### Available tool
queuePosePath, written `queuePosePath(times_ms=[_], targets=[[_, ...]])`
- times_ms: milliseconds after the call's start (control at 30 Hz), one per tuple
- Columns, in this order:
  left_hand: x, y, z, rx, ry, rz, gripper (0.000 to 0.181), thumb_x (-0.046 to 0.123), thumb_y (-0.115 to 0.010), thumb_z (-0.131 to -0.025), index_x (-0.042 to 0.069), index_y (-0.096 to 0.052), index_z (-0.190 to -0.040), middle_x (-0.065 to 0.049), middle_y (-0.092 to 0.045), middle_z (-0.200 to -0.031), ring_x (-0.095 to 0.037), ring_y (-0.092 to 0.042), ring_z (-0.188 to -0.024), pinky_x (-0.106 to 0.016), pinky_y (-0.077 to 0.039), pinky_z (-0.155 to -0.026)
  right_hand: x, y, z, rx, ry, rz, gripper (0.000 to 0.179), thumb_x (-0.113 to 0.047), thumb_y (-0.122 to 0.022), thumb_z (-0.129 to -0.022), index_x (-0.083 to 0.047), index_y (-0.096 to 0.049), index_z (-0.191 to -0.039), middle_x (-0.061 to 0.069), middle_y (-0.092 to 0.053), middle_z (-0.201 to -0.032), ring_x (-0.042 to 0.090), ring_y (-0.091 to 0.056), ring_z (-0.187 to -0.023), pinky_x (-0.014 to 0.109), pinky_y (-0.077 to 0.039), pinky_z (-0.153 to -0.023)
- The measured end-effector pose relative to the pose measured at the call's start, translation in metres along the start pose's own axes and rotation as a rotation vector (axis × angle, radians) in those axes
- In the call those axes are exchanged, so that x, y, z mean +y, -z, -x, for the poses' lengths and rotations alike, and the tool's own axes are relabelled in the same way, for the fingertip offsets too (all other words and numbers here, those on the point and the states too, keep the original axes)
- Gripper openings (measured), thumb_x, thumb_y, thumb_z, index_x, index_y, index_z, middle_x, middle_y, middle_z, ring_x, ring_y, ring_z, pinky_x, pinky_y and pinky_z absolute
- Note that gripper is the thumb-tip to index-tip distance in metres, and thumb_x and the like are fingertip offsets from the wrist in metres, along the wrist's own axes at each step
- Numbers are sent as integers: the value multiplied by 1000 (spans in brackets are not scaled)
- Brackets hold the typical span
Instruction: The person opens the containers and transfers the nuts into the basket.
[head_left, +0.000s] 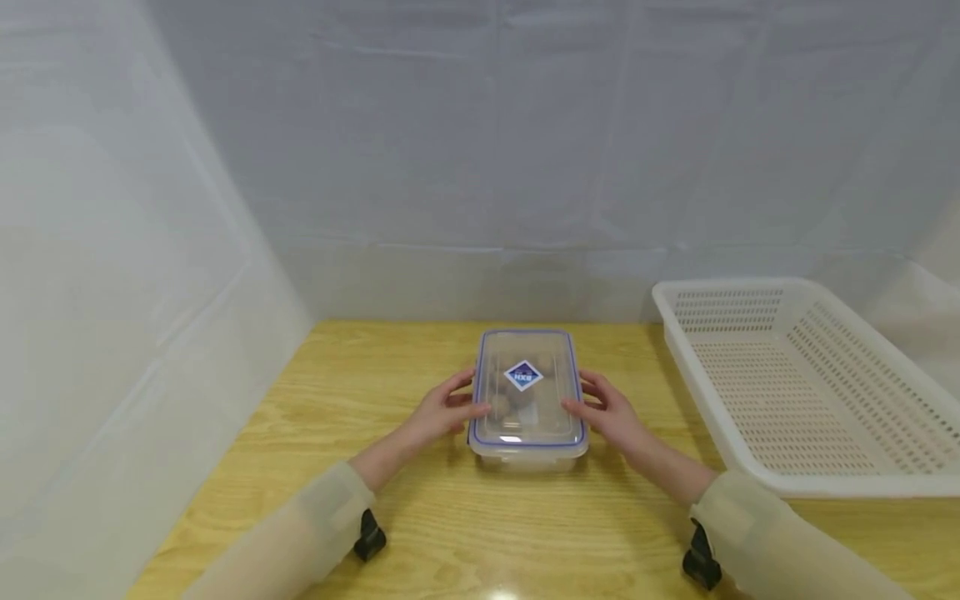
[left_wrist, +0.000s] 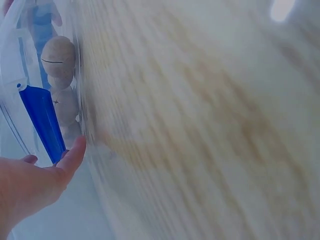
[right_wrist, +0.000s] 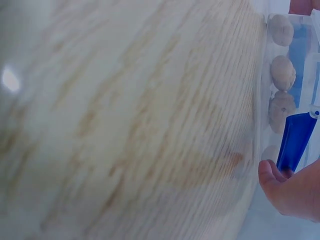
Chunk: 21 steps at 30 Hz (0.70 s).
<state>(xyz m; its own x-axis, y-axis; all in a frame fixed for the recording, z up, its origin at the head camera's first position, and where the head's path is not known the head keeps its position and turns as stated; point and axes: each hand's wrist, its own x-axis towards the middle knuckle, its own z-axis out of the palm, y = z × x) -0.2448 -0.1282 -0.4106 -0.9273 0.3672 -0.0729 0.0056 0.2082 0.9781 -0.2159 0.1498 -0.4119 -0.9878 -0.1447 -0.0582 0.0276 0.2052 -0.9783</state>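
A clear plastic food container (head_left: 534, 421) with a blue-edged lid and a diamond-shaped label (head_left: 523, 376) sits on the wooden table. My left hand (head_left: 442, 408) holds its left side, thumb over the lid's edge and fingers along the wall. On the opposite side my right hand (head_left: 613, 414) grips it the same way. A blue side latch (left_wrist: 44, 122) slants outward by the left fingers; another blue latch (right_wrist: 297, 140) stands out from the wall at the right fingertips. Through the walls show several round, brownish walnut-like things (right_wrist: 283, 72), some with a dark line across them.
A white perforated plastic basket (head_left: 693, 367) stands to the right of the container, beyond my right forearm. Pale sheeting (head_left: 480, 167) hangs behind the wooden table (head_left: 360, 367) and along its left side. Dark straps sit on both sleeves.
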Motion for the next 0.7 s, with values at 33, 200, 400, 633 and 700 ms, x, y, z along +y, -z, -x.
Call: queuePosePath(times_ms=[33, 200, 400, 633, 700], targets=[[1, 0, 0, 6, -8, -3, 71, 15, -70, -90, 8, -34, -151, -18, -34, -151, -39, -43, -130, -49, -47, -91, -1, 0, 0, -1, 2, -4, 64, -17, -62, -97, -1, -29, -149, 30, -31, -148, 47, -38, -131, 52, -38, -102], [5, 0, -1, 43, -65, -48, 71, 11, -72, -88, 8, -37, -149, -21, -36, -149, -43, -40, -131, -53, -46, -92, -3, 0, 1, 16, 31, -12, 66, -14, -63, -96, 0, -27, -150, 30, -32, -148, 47, -39, -130, 52, -38, -101], [8, 1, -1, 44, -104, -72, 72, 8, -72, -88, 5, -35, -149, -24, -35, -149, -44, -38, -132, -52, -44, -95, -6, 1, 4, 54, 96, 51, 65, -10, -65, -94, 3, -30, -148, 29, -34, -147, 46, -36, -131, 52, -39, -100], [9, -2, -1, 78, -176, -48, 66, 6, -68, -89, -2, -37, -146, -23, -40, -146, -42, -40, -131, -49, -39, -102, -5, 0, 5, 141, 150, 33, 56, -9, -65, -94, 3, -40, -143, 26, -47, -138, 39, -44, -126, 50, -39, -101], [9, -3, -2, 94, -180, -39, 62, 5, -66, -90, -3, -38, -145, -22, -42, -145, -41, -41, -130, -48, -38, -103, -6, -1, 5, 164, 143, 26, 55, -10, -64, -94, 2, -42, -143, 25, -52, -133, 37, -47, -123, 45, -41, -99]])
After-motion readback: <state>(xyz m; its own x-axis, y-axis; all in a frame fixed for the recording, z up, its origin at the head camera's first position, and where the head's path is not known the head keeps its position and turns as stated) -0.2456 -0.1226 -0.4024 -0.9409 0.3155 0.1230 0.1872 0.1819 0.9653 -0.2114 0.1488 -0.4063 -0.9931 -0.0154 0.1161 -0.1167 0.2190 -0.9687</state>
